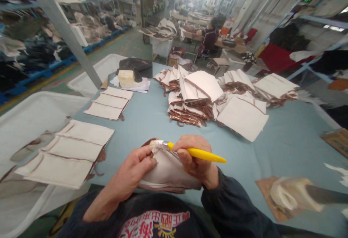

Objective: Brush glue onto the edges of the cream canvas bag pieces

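A white fabric piece with brown edging (170, 171) lies at the table's near edge, in front of my body. My left hand (136, 167) is closed on its upper left corner, thumb on top. In my right hand (197, 156) is a brush with a yellow handle (208, 155), its fingers wrapped round it near the metal collar. The pale bristles touch the fabric's upper left corner, close to my left fingertips. Part of the fabric is hidden under my right hand.
Stacks of white pieces with brown edges (195, 89) stand at the table's back; more lie at left (73, 151). A white-smeared container (288, 196) sits on a brown board at right. White bins (40, 111) flank the left side. A person (209, 38) sits far back.
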A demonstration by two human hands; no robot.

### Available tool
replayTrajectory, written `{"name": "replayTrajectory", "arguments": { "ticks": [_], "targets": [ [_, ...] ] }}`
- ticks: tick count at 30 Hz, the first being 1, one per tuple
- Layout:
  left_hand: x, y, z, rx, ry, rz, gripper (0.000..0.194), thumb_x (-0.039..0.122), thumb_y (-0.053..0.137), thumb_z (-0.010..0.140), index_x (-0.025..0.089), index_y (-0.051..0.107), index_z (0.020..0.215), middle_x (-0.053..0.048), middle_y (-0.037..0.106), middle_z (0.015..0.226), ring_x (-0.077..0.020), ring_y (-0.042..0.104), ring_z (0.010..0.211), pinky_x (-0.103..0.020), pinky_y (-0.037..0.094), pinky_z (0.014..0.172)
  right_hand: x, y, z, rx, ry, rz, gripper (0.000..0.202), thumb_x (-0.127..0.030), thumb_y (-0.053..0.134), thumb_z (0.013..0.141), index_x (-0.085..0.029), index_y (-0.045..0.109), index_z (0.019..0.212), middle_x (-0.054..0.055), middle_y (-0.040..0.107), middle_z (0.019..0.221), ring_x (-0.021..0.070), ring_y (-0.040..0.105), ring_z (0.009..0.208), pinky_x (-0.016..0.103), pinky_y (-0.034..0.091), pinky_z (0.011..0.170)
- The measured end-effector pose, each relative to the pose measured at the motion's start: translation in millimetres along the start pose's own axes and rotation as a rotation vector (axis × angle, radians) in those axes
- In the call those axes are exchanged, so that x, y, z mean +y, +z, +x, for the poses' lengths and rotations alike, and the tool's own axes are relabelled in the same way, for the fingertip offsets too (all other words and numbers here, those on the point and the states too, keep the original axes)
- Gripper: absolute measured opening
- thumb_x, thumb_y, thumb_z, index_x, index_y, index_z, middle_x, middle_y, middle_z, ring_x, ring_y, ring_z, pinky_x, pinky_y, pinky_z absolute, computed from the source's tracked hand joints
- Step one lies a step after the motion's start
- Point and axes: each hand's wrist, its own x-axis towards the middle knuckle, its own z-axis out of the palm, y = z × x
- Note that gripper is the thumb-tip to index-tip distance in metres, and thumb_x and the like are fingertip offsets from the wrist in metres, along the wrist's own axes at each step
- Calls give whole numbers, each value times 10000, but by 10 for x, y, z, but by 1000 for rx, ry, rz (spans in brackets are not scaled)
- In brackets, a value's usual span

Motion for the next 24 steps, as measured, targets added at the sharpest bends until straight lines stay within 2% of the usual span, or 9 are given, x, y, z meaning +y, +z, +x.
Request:
{"name": "replayTrajectory", "arguments": {
  "ticks": [5, 7, 10, 13, 16, 18, 20, 24],
  "targets": [
    [-6, -2, 8, 65, 55, 77, 327, 429, 734, 831, 138, 700, 978, 3, 659, 787, -148, 551, 688, -239, 458, 646, -29, -18, 4, -104, -172, -48, 245, -301, 502, 1120, -214, 650, 945, -17, 676, 663, 132, 554, 515, 294, 419, 523],
    [3, -10, -6, 64, 108, 146, 304, 443, 681, 871, 151, 684, 958, 4, 647, 789, -156, 556, 696, -249, 461, 645, -74, -58, -2, -93, -183, -68, 227, -291, 510, 1118, -209, 648, 957, -17, 668, 660, 131, 533, 503, 299, 397, 512],
    [14, -10, -42, 85, 275, 371, 253, 390, 561, 952, 176, 644, 846, -1, 627, 779, -160, 553, 696, -254, 445, 625, -158, -109, -49, 12, -85, -144, 228, -306, 531, 1112, -213, 662, 950, -25, 643, 642, 126, 530, 505, 285, 406, 509],
    [-29, -15, -63, 158, 535, 668, 279, 234, 487, 986, 202, 562, 719, 6, 606, 730, -150, 549, 665, -256, 442, 624, -248, -117, -146, 230, 111, -165, 255, -353, 545, 1108, -226, 675, 928, -36, 621, 643, 115, 528, 482, 267, 417, 485],
    [-132, -53, -48, 190, 798, 888, 283, 87, 463, 987, 213, 541, 746, 18, 609, 713, -138, 575, 644, -246, 461, 639, -341, -106, -224, 369, 293, -64, 237, -350, 554, 1105, -225, 678, 947, -70, 564, 597, 93, 464, 409, 246, 397, 437],
    [-201, -92, -28, 206, 945, 1018, 272, 17, 453, 977, 209, 561, 818, 0, 658, 764, -144, 614, 678, -246, 479, 663, -401, -105, -228, 356, 337, -49, 223, -344, 561, 1103, -224, 680, 956, -86, 549, 577, 82, 427, 379, 245, 413, 443],
    [-244, -126, -11, 231, 1045, 1136, 264, -14, 451, 974, 196, 588, 893, -31, 703, 816, -162, 644, 716, -258, 494, 682, -457, -106, -191, 283, 330, -96, 241, -351, 550, 1107, -227, 679, 946, -80, 576, 591, 82, 433, 377, 257, 443, 464],
    [-257, -147, 5, 277, 1134, 1290, 256, -15, 440, 991, 162, 618, 944, -62, 717, 794, -197, 655, 695, -299, 509, 672, -567, -52, -92, 89, 203, -186, 307, -312, 481, 1127, -231, 632, 872, -41, 671, 648, 107, 598, 494, 253, 474, 507]
  ]
}}
